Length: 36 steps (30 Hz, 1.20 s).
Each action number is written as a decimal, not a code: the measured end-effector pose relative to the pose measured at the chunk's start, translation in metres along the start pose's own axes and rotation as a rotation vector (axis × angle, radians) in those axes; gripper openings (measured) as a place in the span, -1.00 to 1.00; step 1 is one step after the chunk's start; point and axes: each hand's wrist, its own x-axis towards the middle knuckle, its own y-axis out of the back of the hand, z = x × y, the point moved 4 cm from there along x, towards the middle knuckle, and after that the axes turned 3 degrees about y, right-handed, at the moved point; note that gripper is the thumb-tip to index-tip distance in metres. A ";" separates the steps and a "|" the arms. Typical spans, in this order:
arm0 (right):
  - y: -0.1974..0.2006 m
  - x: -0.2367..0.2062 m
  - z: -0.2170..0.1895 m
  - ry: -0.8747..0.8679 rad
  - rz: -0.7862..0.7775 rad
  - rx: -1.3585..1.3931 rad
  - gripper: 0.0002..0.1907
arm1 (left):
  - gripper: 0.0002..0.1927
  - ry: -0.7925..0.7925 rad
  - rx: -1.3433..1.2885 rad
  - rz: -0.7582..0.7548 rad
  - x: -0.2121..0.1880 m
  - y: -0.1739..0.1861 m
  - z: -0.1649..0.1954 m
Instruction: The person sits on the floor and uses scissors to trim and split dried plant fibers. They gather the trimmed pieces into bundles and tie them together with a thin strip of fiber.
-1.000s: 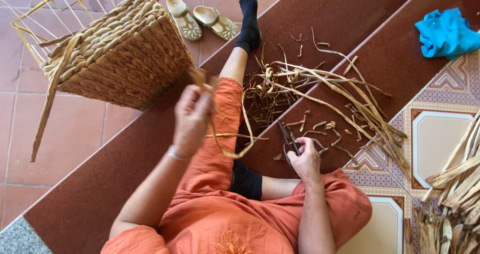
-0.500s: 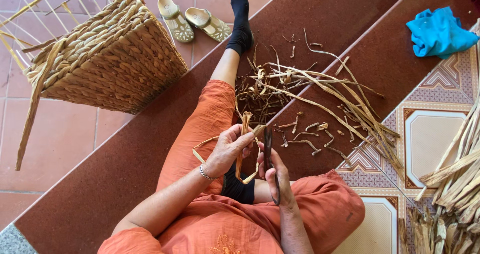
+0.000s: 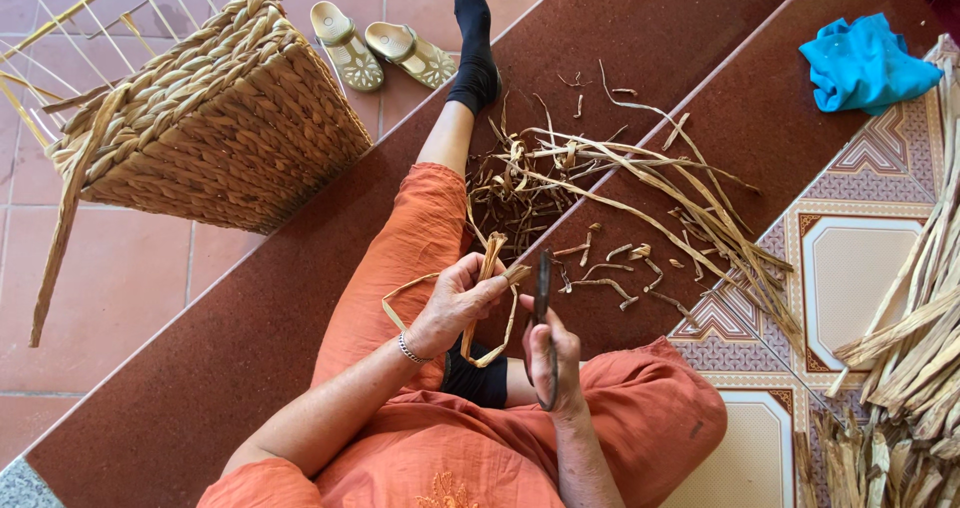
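Note:
I sit on a tiled floor in orange clothes, one leg stretched out. My left hand (image 3: pixel 462 303) grips a looped dried straw strand (image 3: pixel 490 258) over my lap. My right hand (image 3: pixel 553 360) holds dark scissors (image 3: pixel 543 286), their blades pointing up beside the strand's end. A half-woven straw basket (image 3: pixel 215 128) with bare upright stakes lies tipped on the floor at the upper left, apart from both hands.
Cut straw scraps and long strands (image 3: pixel 620 198) litter the dark red floor band ahead. A bundle of dried straw (image 3: pixel 910 348) lies at the right edge. A blue cloth (image 3: pixel 865 63) sits at the top right. Two sandals (image 3: pixel 380 48) rest near my socked foot (image 3: pixel 472 43).
My left hand came down from near the basket to my lap with the strand. My right hand brought the scissors up against the strand's end.

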 end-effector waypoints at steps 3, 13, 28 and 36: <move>0.008 0.000 0.002 -0.033 0.044 0.050 -0.25 | -0.85 0.005 0.099 0.029 0.001 0.002 -0.003; -0.004 -0.009 -0.031 0.038 -0.055 -0.105 -0.18 | -0.81 -0.185 0.352 0.134 0.003 0.000 -0.004; 0.003 -0.014 -0.028 0.008 -0.064 -0.231 -0.27 | -0.88 -0.574 0.784 0.123 -0.013 -0.016 0.010; 0.011 -0.015 0.001 -0.122 0.056 0.115 -0.33 | -0.86 -0.471 0.698 0.098 -0.005 -0.009 0.001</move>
